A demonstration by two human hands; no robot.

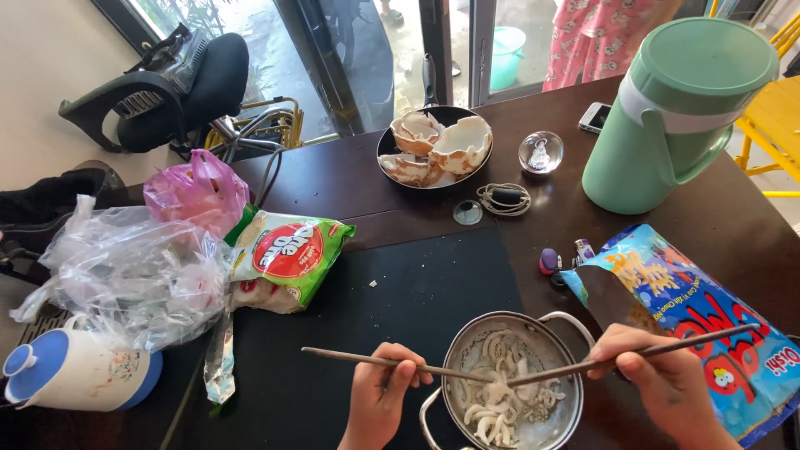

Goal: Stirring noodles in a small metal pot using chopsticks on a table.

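Left hand (pixel 382 392) clamped round one long thin stick (pixel 367 360); right hand (pixel 667 379) clamped round a second stick (pixel 658 344); both tips meet inside the metal pot (pixel 550 333) at the table's near edge, pot sitting between the two hands; pale white strips (pixel 498 404) lie across its bottom, some bare metal showing.

Progress, judged from how things lie: strips already in the pot and being worked with the sticks; dark bowl (pixel 392 146) near the far edge holds empty broken coconut shells (pixel 446 146), so shelling looks done; whether more strips are due, can't tell.

Packages: green-and-white snack bag with a red round label (pixel 287 250), left of centre, lying flat and opened; crumpled clear plastic bags (pixel 125 271) at the left edge; knotted pink plastic bag (pixel 196 187) behind them; blue foil snack bag with red and yellow print (pixel 708 317) at the right edge, just beside the right hand; tall mint-green jug (pixel 679 117) at the far right corner; blue-and-white kettle (pixel 75 367) at the near left corner.
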